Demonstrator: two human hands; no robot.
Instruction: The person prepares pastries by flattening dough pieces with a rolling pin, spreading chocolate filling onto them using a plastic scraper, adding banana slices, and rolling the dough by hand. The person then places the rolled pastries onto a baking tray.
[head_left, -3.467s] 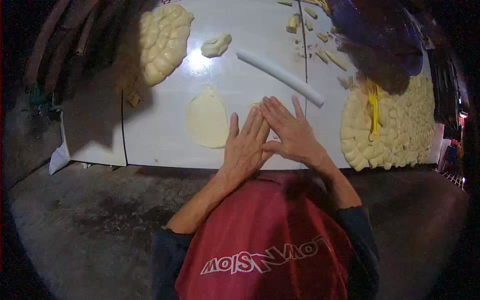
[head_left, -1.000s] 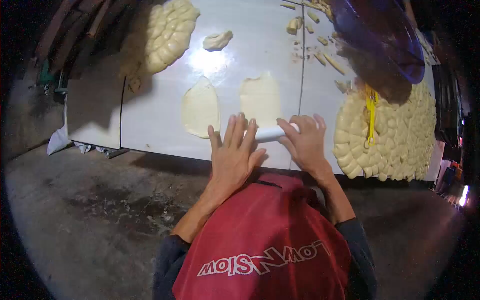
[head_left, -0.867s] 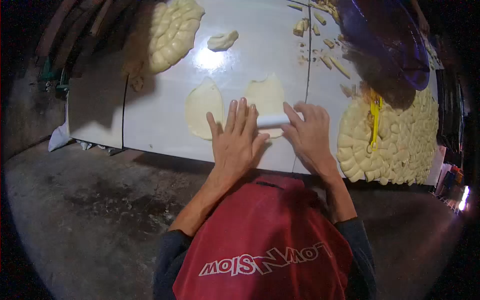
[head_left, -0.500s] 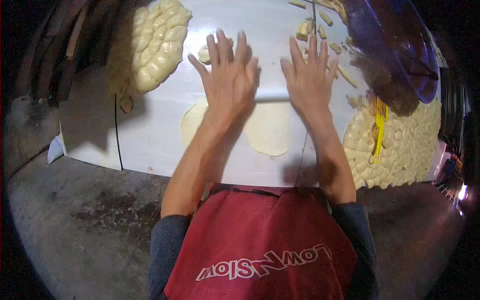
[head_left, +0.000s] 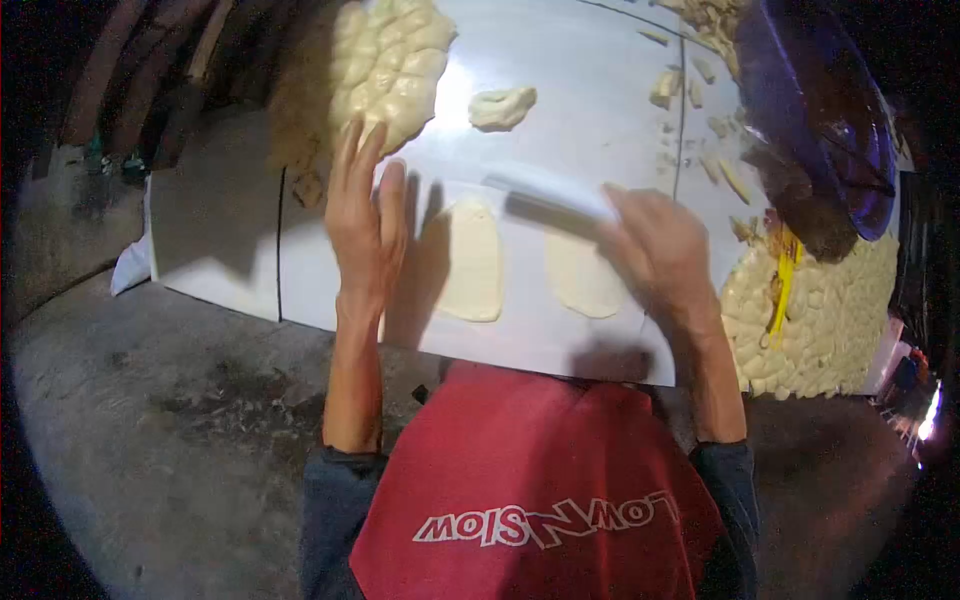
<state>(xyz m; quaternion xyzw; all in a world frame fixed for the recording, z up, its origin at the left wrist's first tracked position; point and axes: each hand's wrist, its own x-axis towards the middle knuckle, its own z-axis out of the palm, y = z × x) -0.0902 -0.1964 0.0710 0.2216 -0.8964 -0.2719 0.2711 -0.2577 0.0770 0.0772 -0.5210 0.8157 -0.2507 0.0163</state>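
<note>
My left hand [head_left: 365,220] hovers over the left of the white table, its fingers stretched out and holding nothing. Its fingertips reach the lower edge of a mound of pale dough pieces [head_left: 392,65]; whether they touch it I cannot tell. My right hand [head_left: 660,240] is closed around one end of a white rolling pin [head_left: 550,192], smeared by motion and tilted above the tabletop. Two flattened dough ovals lie below the pin, a left oval [head_left: 473,265] and a right oval [head_left: 583,280] partly in shadow. Beyond them sits a folded dough lump [head_left: 502,108].
At right, many dough pieces [head_left: 820,315] are packed together with a long yellow tool [head_left: 786,275] on them. A dark blue-purple basin [head_left: 815,90] stands behind. Dough scraps [head_left: 665,87] are scattered near it. The white table's [head_left: 220,285] front edge is close to my body.
Both hands lay spread over the rolling pin before. My left hand has left it and moved left towards the dough mound; my right hand now grips the pin's end and tilts it. The view shifted.
</note>
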